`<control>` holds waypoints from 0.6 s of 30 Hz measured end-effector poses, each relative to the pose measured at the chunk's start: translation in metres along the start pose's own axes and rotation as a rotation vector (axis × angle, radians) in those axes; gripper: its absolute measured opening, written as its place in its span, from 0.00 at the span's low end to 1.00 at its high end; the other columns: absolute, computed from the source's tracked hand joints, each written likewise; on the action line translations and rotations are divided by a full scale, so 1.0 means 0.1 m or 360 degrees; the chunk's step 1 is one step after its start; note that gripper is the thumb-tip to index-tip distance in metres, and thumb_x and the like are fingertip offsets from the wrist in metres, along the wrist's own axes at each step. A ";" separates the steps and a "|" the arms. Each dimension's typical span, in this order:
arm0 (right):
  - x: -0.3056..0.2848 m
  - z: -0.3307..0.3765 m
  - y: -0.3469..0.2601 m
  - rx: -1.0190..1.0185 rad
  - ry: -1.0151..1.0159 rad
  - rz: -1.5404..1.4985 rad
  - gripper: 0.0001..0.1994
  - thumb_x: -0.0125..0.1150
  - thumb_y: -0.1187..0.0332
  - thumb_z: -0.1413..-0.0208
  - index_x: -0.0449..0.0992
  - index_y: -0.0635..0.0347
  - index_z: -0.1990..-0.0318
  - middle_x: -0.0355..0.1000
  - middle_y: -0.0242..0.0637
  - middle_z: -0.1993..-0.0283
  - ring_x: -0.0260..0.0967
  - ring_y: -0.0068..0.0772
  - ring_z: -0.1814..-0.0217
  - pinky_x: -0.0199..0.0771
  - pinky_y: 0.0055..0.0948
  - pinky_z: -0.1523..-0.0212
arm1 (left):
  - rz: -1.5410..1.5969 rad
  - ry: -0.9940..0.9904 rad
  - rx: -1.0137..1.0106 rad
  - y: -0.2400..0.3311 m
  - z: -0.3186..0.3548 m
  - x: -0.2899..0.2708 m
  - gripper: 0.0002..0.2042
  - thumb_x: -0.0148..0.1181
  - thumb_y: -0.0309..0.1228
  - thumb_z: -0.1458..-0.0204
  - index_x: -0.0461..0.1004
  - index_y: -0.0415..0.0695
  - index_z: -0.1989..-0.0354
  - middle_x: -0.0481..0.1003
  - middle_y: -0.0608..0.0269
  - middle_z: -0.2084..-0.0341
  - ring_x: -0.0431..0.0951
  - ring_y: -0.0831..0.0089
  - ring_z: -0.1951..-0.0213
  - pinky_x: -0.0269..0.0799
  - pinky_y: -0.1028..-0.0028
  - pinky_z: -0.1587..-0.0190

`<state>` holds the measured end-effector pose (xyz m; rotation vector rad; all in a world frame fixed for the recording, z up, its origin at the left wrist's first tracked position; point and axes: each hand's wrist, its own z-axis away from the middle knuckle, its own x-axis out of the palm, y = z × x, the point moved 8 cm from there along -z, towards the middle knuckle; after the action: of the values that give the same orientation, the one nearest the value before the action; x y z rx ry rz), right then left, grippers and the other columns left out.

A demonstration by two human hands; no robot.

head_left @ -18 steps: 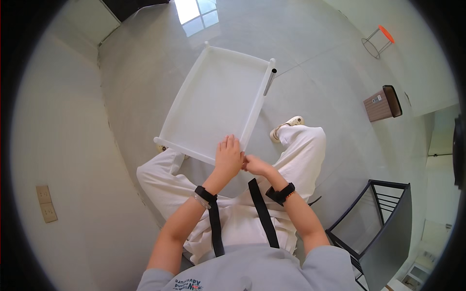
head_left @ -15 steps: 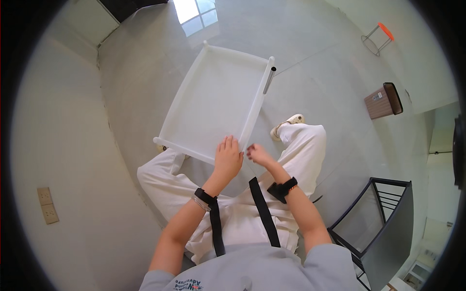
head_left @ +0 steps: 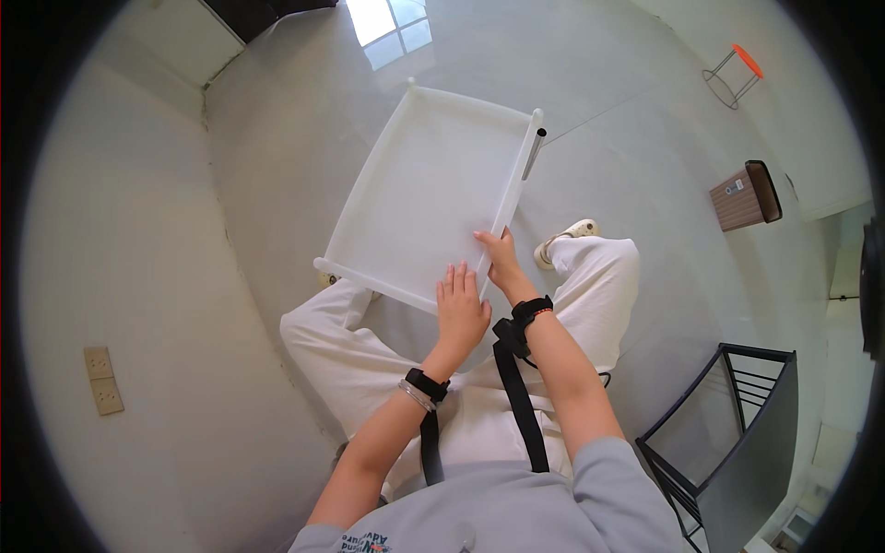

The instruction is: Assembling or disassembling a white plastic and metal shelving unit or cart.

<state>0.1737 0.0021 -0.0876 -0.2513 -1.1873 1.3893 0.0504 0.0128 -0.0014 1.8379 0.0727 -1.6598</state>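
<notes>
Where the two forearms come up from the lower edge past black wrist straps, the left hand lies flat and spread, fingers together and pointing away, palm down on the near right corner of the large white rectangular plastic tray with raised rims, gripping nothing. Just beside it, the right hand rests against the tray's right rim near that same corner, fingers curled toward the edge; whether they close around the rim cannot be told. The tray rests over the person's white-trousered legs, its near edge above the knees and its far end reaching out over the glossy pale grey tiled floor. A slim grey tube stands at the tray's far right corner. To the right near the person stands a black metal frame rack; farther off sit a brown slatted bin and, beyond it, an orange-topped wire stool.
</notes>
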 end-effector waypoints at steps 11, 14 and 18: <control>0.17 0.34 -0.24 -0.0424 0.0174 0.0330 0.16 0.56 0.76 0.57 0.65 0.68 0.58 0.67 0.39 0.64 0.64 0.30 0.63 0.66 0.27 0.60 | -0.0048 0.0147 0.0162 0.02 0.18 -0.37 0.30 0.63 0.22 0.66 0.61 0.39 0.50 0.60 0.52 0.45 0.58 0.53 0.42 0.56 0.62 0.42; 0.33 0.50 -0.29 -0.0477 0.0121 0.0382 0.17 0.58 0.75 0.57 0.64 0.68 0.58 0.68 0.41 0.63 0.66 0.31 0.62 0.67 0.28 0.59 | -0.0061 0.0102 0.0237 -0.06 0.24 -0.58 0.30 0.64 0.24 0.67 0.61 0.39 0.50 0.62 0.52 0.46 0.62 0.54 0.44 0.60 0.64 0.44; 0.58 0.66 -0.41 -0.0479 -0.0038 0.0467 0.18 0.60 0.73 0.57 0.64 0.68 0.58 0.69 0.44 0.61 0.67 0.32 0.60 0.68 0.29 0.59 | -0.0161 -0.0003 0.0113 -0.15 0.21 -0.94 0.31 0.66 0.28 0.66 0.62 0.40 0.49 0.64 0.49 0.48 0.66 0.52 0.47 0.64 0.62 0.47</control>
<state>0.1353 0.0078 0.0009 -0.6438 -1.4213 1.4625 0.0076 0.0493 0.0778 1.9136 0.1088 -1.7541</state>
